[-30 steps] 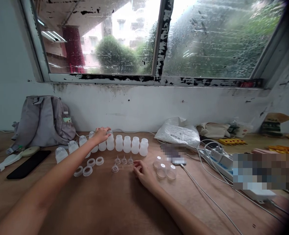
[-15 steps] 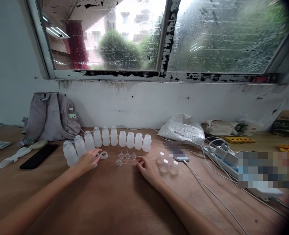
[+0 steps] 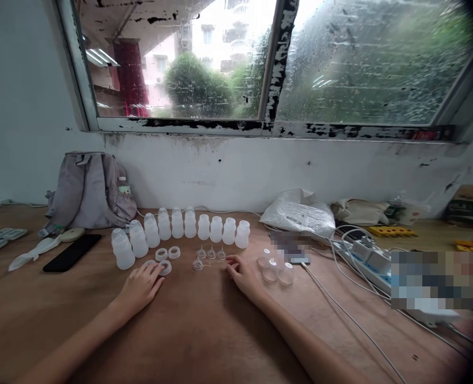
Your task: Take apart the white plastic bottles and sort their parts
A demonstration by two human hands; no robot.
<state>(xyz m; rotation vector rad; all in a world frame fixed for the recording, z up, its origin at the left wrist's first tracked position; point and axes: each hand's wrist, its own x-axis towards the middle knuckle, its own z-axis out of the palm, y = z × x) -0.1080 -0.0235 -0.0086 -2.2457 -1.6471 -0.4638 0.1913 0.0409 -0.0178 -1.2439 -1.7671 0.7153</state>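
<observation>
My left hand (image 3: 141, 285) lies low over the table, fingers loosely stretched, its fingertips touching a white screw ring (image 3: 165, 268). A further ring (image 3: 149, 263) is partly hidden behind those fingers, and two more rings lie just beyond. My right hand (image 3: 242, 276) rests on the table with relaxed, slightly bent fingers and nothing visible in them. Its fingertips are close to several clear bottle nipples (image 3: 211, 253), one of which (image 3: 197, 264) sits nearer to me. Behind them, frosted baby bottles (image 3: 177, 224) stand upright in a curved row; those on the left carry clear caps.
Round clear discs (image 3: 269, 274) with white spots lie right of my right hand. Farther right are a phone (image 3: 302, 260) on a cable and a power strip (image 3: 351, 253). A black phone (image 3: 72, 253) and grey backpack (image 3: 90, 186) are left; a silvery bag (image 3: 298, 213) lies by the wall.
My left hand has drawn back toward me from the rings near the bottles, and more rings now show. My right hand stays nearly in place. The view has shifted slightly.
</observation>
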